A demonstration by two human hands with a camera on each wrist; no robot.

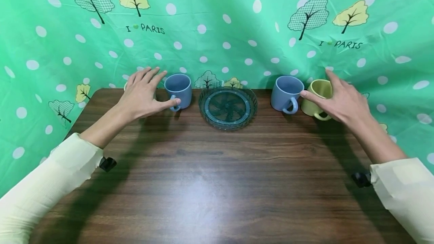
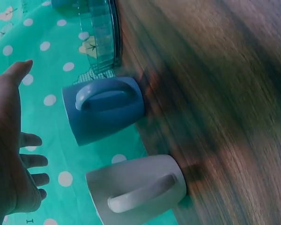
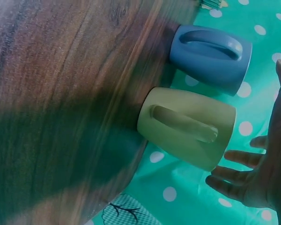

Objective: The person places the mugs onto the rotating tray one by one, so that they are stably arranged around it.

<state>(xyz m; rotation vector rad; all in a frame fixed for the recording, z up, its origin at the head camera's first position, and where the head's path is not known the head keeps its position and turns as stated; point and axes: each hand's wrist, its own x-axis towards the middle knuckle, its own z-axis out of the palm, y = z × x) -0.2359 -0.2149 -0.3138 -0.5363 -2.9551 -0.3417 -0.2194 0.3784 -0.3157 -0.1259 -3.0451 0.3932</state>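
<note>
At the far left, a pale rolled sleeve (image 1: pixel 57 168) leads to the left hand (image 1: pixel 144 91), with a small black device (image 1: pixel 107 164) at the cuff. The hand is spread wide, thumb well away from the fingers, and holds nothing. Beneath it a whitish mug (image 2: pixel 136 190) stands upright, almost wholly hidden in the head view but plain in the left wrist view. Just to its right is an upright blue mug (image 1: pixel 179 91), handle toward the person; the left thumb overlaps it in the head view, while the left wrist view shows the thumb apart from it.

Midway along the back of the brown wooden table (image 1: pixel 217 161) sits a round, clear dark-teal dish (image 1: pixel 228 106) with a swirled pattern. Farther right, well apart from the dish, stands a second blue mug (image 1: pixel 285 95), upright, and just beside it an upright yellow-green mug (image 3: pixel 187 140).

The right hand (image 1: pixel 342 99) reaches over the yellow-green mug, thumb and fingers wide, holding nothing; its fingertips are near the rim, and whether they touch cannot be told. Behind everything hangs a green cloth (image 1: pixel 237 29) with white dots and trees
</note>
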